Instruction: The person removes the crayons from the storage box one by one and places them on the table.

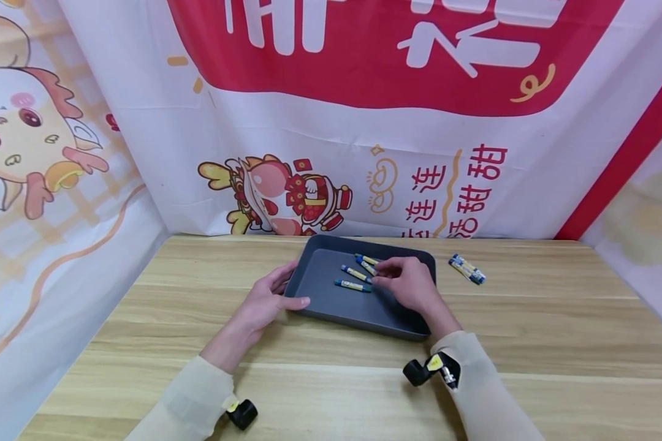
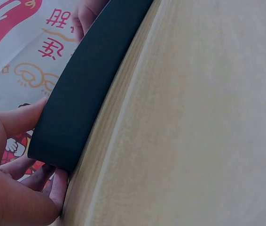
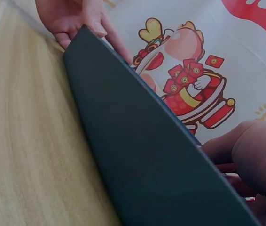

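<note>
A dark grey tray [image 1: 331, 306] lies on the table with several crayons inside, all in blue-and-yellow wrappers. My left hand [image 1: 267, 300] grips the tray's left end, its thumb over the rim and the fingers against the outside, as the left wrist view shows near the tray wall [image 2: 76, 94]. Inside the tray, my right hand [image 1: 410, 285] reaches in with curled fingers and pinches the near end of a blue-tipped crayon [image 1: 366, 265]. Closer to me lie a crayon [image 1: 356, 274] and a green-tipped crayon [image 1: 353, 285]. In the right wrist view the tray wall [image 3: 137, 141] hides most of the fingertips.
To the right of the tray, a few more crayons [image 1: 467, 269] lie side by side on the wooden table [image 1: 529, 343]. A printed cloth [image 1: 320, 122] hangs along the table's back edge, with more cloth at both sides.
</note>
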Demonstrator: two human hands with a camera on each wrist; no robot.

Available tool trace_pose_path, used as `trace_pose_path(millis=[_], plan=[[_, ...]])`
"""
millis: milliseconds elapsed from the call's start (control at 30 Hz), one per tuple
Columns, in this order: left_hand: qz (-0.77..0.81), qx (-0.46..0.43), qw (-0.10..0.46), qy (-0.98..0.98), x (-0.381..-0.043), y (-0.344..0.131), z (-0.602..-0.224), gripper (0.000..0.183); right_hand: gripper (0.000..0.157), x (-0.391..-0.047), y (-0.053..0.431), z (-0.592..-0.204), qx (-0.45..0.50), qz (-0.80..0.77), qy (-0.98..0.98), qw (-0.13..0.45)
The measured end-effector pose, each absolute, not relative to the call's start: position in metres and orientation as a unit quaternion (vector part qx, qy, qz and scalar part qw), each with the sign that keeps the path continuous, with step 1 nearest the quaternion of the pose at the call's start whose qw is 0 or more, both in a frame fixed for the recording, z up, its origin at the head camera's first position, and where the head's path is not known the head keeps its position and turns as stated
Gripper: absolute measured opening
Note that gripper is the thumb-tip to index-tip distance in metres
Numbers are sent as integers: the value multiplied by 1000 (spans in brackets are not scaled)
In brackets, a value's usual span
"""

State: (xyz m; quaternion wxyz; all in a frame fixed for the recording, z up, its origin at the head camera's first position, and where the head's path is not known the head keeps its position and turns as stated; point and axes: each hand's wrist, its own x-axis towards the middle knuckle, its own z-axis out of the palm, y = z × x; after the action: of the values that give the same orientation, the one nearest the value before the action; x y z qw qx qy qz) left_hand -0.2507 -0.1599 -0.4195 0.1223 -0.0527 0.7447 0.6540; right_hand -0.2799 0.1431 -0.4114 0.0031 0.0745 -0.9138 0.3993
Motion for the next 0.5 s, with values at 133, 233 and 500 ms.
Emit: trace_pose_path(millis=[133, 233, 500], plan=[[655, -53, 122, 744, -250, -160, -420, 85, 27, -279, 142, -412, 65, 396, -916, -7], [656, -53, 122, 743, -250, -160, -420, 86, 28, -279, 142, -411, 57, 392, -918, -12], [655, -53, 121, 744, -250, -159, -419, 85, 27, -280, 142, -412, 56, 372, -926, -15]])
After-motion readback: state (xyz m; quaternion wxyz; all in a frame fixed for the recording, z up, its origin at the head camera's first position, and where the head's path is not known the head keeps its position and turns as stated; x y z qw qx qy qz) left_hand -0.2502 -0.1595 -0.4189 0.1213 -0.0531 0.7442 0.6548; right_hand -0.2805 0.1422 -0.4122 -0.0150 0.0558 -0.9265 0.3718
